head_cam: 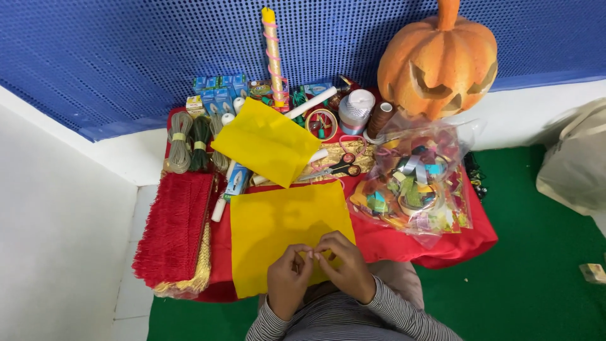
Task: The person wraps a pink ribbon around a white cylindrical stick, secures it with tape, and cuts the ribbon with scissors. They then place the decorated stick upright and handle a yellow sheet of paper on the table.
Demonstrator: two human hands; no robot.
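Observation:
A yellow felt sheet (278, 221) lies flat on the red cloth (391, 240) right in front of me. My left hand (287, 278) and my right hand (344, 265) rest on its near edge, fingertips pinched together over something too small to make out. A second yellow sheet (265, 140) lies tilted farther back over the craft supplies. Red-handled scissors (338, 168) lie just beyond the near sheet.
A carved orange pumpkin (440, 60) stands at the back right. A clear bag of coloured scraps (413, 180) lies on the right. Cord skeins (189, 142), red fringe (173, 227), small blue boxes (221, 88), a striped candle (273, 57) and tape rolls (355, 110) crowd the back.

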